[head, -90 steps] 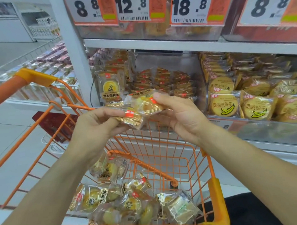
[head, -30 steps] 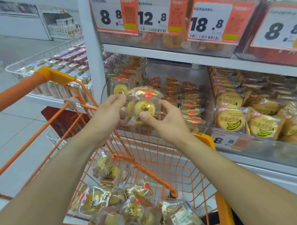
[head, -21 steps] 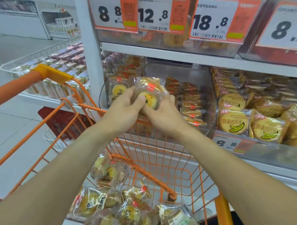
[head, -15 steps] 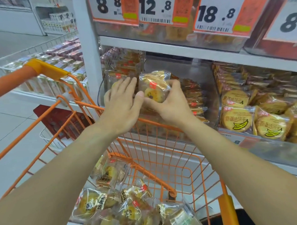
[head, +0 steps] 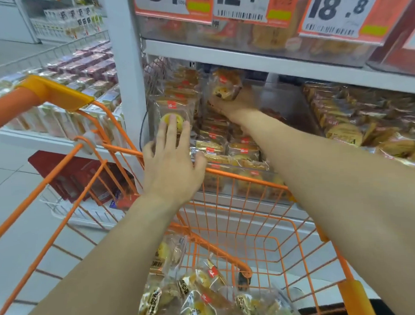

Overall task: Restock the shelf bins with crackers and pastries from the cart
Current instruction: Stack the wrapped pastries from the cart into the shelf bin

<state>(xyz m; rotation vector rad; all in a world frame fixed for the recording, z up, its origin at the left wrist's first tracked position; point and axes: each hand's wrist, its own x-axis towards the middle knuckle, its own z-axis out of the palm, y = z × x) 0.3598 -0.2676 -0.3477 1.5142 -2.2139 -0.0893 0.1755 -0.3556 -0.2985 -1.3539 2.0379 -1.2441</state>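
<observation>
My right hand [head: 232, 104] reaches deep into the clear shelf bin [head: 284, 99] and holds a small stack of wrapped pastry packets [head: 226, 86] above the rows lying there; the hand is blurred. My left hand [head: 171, 159] hovers at the bin's front with fingers straight and spread, its fingertips at an upright packet with a yellow pastry [head: 172, 109]. Below my arms, the orange cart [head: 245, 177] holds several more wrapped pastries [head: 198, 298] in its near end.
A white shelf post [head: 129, 89] stands left of the bin, and a shelf board [head: 269, 61] with price tags [head: 240, 3] sits low overhead. Banana cracker packs [head: 345, 132] fill the bin to the right. Red boxes [head: 83, 177] lie low on the left.
Both hands held the packets together in front of the bin. Now my right hand has carried them further into the bin, and my left hand has let go and dropped back.
</observation>
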